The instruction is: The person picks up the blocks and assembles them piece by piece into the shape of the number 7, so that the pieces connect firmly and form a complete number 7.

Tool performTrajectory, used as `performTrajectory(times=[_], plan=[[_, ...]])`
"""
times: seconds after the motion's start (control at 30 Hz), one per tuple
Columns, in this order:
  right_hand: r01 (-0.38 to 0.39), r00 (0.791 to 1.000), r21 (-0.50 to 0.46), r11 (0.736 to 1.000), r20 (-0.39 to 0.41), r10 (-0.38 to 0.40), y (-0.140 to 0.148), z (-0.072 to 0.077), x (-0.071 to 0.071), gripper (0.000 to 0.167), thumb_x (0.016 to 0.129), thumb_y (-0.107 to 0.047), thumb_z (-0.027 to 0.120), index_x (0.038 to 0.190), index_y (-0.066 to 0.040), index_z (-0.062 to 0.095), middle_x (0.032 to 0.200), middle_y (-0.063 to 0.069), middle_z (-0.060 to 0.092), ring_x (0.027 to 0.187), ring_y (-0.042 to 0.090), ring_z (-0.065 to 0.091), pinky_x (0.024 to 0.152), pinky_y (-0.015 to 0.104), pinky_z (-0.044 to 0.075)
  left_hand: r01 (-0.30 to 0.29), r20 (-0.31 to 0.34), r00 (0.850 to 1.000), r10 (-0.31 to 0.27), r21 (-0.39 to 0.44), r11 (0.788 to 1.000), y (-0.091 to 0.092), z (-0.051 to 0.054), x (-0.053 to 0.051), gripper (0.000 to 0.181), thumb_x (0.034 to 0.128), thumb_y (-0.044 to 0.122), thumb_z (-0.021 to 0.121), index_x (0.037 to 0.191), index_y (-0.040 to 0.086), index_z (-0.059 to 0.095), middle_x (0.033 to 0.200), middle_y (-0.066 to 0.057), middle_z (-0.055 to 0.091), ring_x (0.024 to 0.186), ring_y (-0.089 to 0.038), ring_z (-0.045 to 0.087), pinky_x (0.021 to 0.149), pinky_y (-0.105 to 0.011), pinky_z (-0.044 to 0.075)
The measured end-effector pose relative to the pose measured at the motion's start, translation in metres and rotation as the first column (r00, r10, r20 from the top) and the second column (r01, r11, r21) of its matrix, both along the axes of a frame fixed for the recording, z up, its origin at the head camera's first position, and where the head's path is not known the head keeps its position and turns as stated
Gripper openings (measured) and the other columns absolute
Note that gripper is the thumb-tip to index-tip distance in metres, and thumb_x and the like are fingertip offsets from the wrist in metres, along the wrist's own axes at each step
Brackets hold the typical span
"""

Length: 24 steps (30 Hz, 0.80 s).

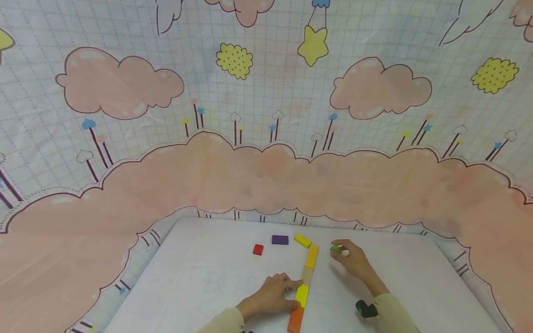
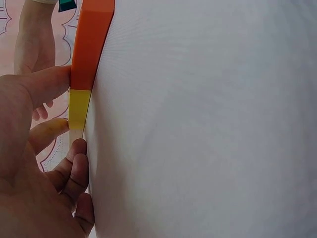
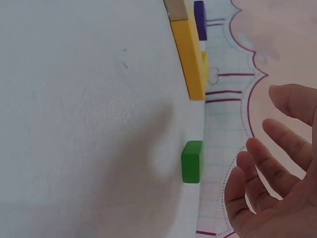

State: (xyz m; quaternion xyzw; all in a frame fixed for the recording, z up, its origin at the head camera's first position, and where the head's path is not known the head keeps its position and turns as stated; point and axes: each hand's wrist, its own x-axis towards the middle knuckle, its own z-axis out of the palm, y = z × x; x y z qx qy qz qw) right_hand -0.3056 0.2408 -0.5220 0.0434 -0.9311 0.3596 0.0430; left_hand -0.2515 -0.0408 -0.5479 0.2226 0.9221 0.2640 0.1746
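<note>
"Nearest the camera, between six and seven o'clock, is the left sleeve [image 1: 222, 322]. What follows rightward?"

"Red block [image 1: 258, 249] on the white counter [image 1: 187, 286], at one o'clock from that sleeve; then the left hand [image 1: 272, 292], at two."

"How does its grip stand?"

"Thumb and index finger well apart, clasping nothing. Thumb touches the orange block [image 1: 295, 320] near its seam with the bright yellow block [image 1: 302, 297]; index finger touches the bright yellow one near its other end."

"And around that hand?"

"Purple block [image 1: 280, 240] at twelve. Orange block between four and five, bright yellow at three. Loose yellow block [image 1: 302, 240] at one. Tan block [image 1: 306, 276] at two, amber block [image 1: 312, 256] between one and two. Orange, bright yellow, tan and amber run end to end."

"Further right?"

"Green block [image 3: 192, 162] standing on the counter, at ten o'clock from the right hand [image 1: 357, 264]."

"Is it held?"

"No. That grip is parted, fingers slightly bent; the right wrist view shows a gap between them and the block."

"Last?"

"Something dark [image 1: 366, 309], between five and six from that hand, beside the right sleeve [image 1: 393, 314]; I can't tell what."
</note>
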Motion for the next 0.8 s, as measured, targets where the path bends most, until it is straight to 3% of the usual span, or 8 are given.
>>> performTrajectory(times=[0.4, 0.8], plan=[[0.039, 0.999, -0.016, 0.999, 0.031, -0.038, 0.009, -0.005, -0.002, 0.039, 0.092, -0.027, 0.068, 0.128, -0.013, 0.061, 0.136, 0.014, 0.057, 0.118, 0.033, 0.057, 0.091, 0.049, 0.051, -0.002, -0.005, 1.000, 0.002, -0.002, 1.000, 0.000, 0.000, 0.001, 0.055, 0.0840, 0.048, 0.072, 0.135, 0.047, 0.054, 0.104, 0.012, 0.055, 0.092, -0.007, 0.044, 0.081, -0.029, 0.040], [0.098, 0.995, -0.067, 0.993, 0.030, -0.096, 0.012, -0.013, -0.006, 0.041, 0.089, -0.021, 0.071, 0.126, -0.005, 0.062, 0.129, 0.019, 0.061, 0.115, 0.035, 0.058, 0.088, 0.047, 0.051, 0.001, -0.006, 1.000, -0.001, -0.002, 1.000, 0.000, 0.000, 0.001, 0.054, 0.0845, 0.048, 0.072, 0.136, 0.048, 0.053, 0.106, 0.012, 0.055, 0.093, -0.007, 0.044, 0.083, -0.030, 0.040]])
